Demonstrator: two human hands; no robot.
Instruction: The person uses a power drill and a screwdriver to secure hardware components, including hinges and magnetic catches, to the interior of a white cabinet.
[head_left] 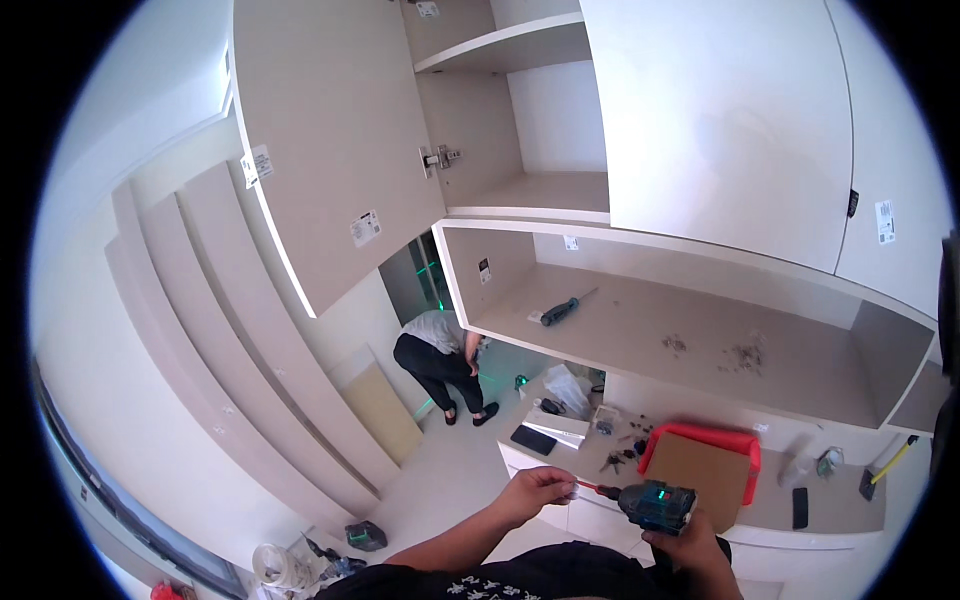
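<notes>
My right hand [692, 545] grips a dark cordless drill [655, 506] with a small green light on its body. A thin red-shanked bit [592, 486] sticks out of the drill toward the left. At the tip of that bit, the fingers of my left hand [540, 494] are pinched together. Whatever lies between them is too small to make out. Both hands are in front of a low cabinet top [840, 510]. Nearest to the drill is a brown cardboard piece [697, 474] in a red tray [756, 470].
Overhead, a cabinet door [330, 130] hangs open. A screwdriver [568, 308] and scattered debris lie in the long open shelf [640, 345]. Phones, keys, a plastic bag and a yellow-handled hammer [885, 470] rest on the low cabinet. Another person [440, 360] bends over beyond, near leaning panels [220, 330].
</notes>
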